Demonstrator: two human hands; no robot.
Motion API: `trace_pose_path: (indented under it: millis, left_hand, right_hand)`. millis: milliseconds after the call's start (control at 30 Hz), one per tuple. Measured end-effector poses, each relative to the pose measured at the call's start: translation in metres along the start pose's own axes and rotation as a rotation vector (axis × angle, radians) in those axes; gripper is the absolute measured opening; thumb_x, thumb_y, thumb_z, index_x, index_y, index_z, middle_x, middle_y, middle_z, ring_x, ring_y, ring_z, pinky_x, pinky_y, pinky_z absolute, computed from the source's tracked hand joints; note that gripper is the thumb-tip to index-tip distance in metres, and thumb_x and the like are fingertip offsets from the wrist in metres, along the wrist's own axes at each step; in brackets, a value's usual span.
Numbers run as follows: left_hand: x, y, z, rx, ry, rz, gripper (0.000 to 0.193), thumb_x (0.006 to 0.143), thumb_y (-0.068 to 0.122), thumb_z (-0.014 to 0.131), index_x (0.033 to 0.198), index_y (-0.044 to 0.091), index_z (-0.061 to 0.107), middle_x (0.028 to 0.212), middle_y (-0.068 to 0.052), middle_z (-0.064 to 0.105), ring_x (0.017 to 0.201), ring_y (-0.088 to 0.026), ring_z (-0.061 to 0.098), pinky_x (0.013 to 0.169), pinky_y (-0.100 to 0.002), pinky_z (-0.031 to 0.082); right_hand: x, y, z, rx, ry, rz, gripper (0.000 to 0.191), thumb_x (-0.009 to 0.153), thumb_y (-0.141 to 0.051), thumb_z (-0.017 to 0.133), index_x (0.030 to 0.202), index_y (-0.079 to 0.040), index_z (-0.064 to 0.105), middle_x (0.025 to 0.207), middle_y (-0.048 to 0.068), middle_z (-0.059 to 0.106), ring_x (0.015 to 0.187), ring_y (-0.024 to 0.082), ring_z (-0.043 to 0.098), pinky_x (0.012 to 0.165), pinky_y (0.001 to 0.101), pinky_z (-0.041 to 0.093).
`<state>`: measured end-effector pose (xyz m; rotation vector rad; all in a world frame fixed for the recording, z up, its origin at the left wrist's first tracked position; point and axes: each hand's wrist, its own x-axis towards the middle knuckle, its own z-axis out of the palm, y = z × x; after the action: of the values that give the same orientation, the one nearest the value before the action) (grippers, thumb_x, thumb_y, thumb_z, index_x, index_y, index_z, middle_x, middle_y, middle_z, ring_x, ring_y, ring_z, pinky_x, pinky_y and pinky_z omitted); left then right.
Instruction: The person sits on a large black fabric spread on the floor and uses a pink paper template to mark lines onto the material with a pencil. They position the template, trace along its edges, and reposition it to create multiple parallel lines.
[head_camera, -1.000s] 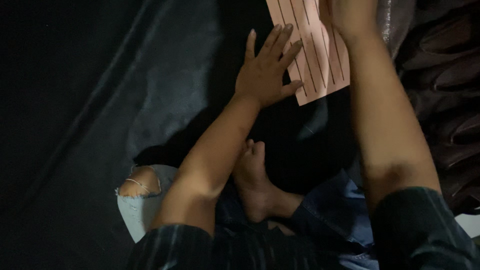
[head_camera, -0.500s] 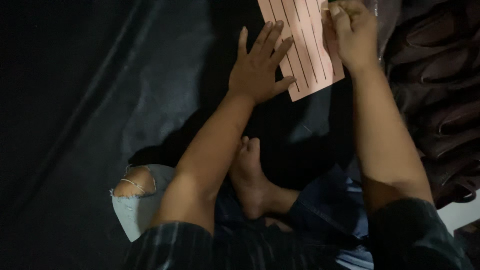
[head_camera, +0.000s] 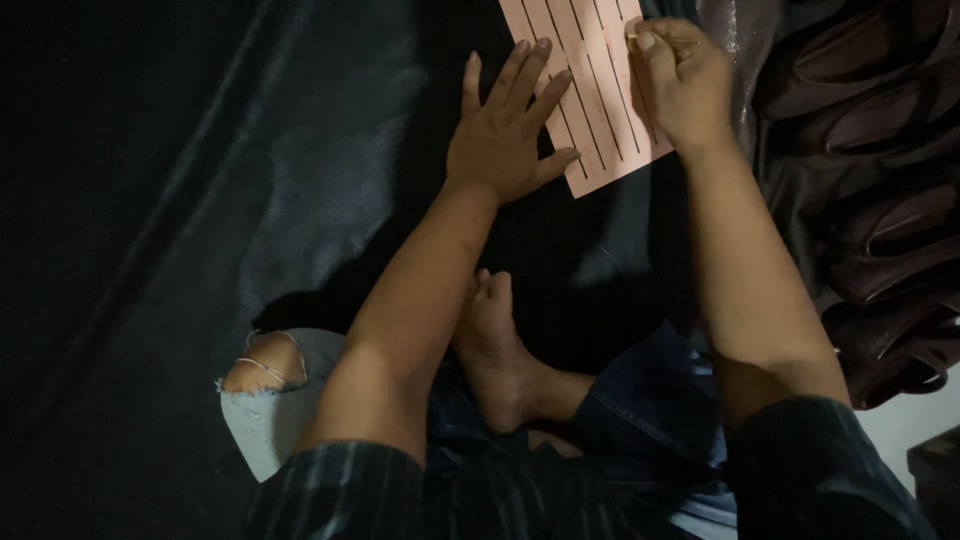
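- The left hand (head_camera: 505, 140) lies flat, fingers spread, pinning the lower left edge of the pink slotted card (head_camera: 590, 90) on the dark sheet (head_camera: 250, 200).
- The right hand (head_camera: 680, 85) has its fingers pinched shut on a thin strip (head_camera: 634, 36) at the card's right edge.
- Judged best: steady downward pressure, feeding the strip squarely along a slot.

**Camera Position: Single Head View**

One camera was fitted, worn on the person's head. It faced steeply down over both forearms toward a dark sheet (head_camera: 200, 200) on the floor. The view sat close: the left hand (head_camera: 505, 140) and right hand (head_camera: 685, 85) lay near the top edge, the bare foot (head_camera: 500, 355) at centre. No second view shared the scene.
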<state>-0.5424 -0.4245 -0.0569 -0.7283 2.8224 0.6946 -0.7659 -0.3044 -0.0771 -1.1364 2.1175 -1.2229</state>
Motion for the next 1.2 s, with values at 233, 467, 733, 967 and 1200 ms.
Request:
trace_pose_path:
  millis: [233, 467, 733, 967, 1200]
  left_hand:
    - [0.002, 0.0, 0.005, 0.017, 0.035, 0.026, 0.09, 0.09, 0.081, 0.05, 0.162, 0.032, 0.025, 0.171, -0.001, 0.01, 0.158, -0.019, 0.006, 0.127, -0.06, 0.0]
    - [0.003, -0.001, 0.012, 0.047, 0.052, 0.023, 0.089, 0.092, 0.08, 0.049, 0.162, 0.031, 0.024, 0.171, -0.004, 0.009, 0.158, -0.021, 0.005, 0.126, -0.062, 0.0]
    - [0.001, -0.001, 0.004, 0.006, 0.018, 0.014, 0.089, 0.091, 0.079, 0.053, 0.161, 0.033, 0.025, 0.171, -0.001, 0.011, 0.158, -0.019, 0.007, 0.128, -0.06, 0.0]
    - [0.0, 0.001, 0.001, -0.013, 0.005, 0.007, 0.089, 0.089, 0.079, 0.055, 0.16, 0.033, 0.028, 0.17, 0.0, 0.013, 0.157, -0.018, 0.009, 0.129, -0.06, 0.001]
    - [-0.001, 0.002, 0.004, 0.002, 0.048, 0.021, 0.089, 0.09, 0.078, 0.055, 0.16, 0.031, 0.029, 0.17, -0.001, 0.013, 0.158, -0.019, 0.009, 0.128, -0.06, 0.002]
  right_hand:
    - [-0.042, -0.034, -0.028, -0.455, -0.088, 0.255, 0.023, 0.111, -0.021, 0.062, 0.116, -0.003, 0.075, 0.092, 0.016, 0.074, 0.081, 0.022, 0.072, 0.076, 0.0332, 0.056]
    - [-0.091, -0.037, -0.044, -0.359, -0.062, 0.166, 0.019, 0.11, -0.016, 0.063, 0.107, -0.001, 0.073, 0.097, 0.014, 0.077, 0.088, 0.023, 0.075, 0.08, 0.0342, 0.057]
    - [-0.039, -0.008, -0.017, -0.434, 0.057, -0.102, 0.018, 0.106, -0.007, 0.059, 0.113, 0.002, 0.072, 0.102, 0.019, 0.075, 0.092, 0.029, 0.075, 0.084, 0.0367, 0.058]
    - [0.006, -0.003, 0.002, -0.134, 0.039, -0.04, 0.021, 0.113, -0.014, 0.06, 0.114, 0.001, 0.073, 0.103, 0.013, 0.076, 0.096, 0.023, 0.075, 0.088, 0.0337, 0.058]
    - [-0.004, 0.004, 0.007, 0.141, 0.01, 0.046, 0.021, 0.112, -0.015, 0.061, 0.114, 0.003, 0.072, 0.109, 0.01, 0.076, 0.099, 0.016, 0.072, 0.09, 0.0292, 0.058]
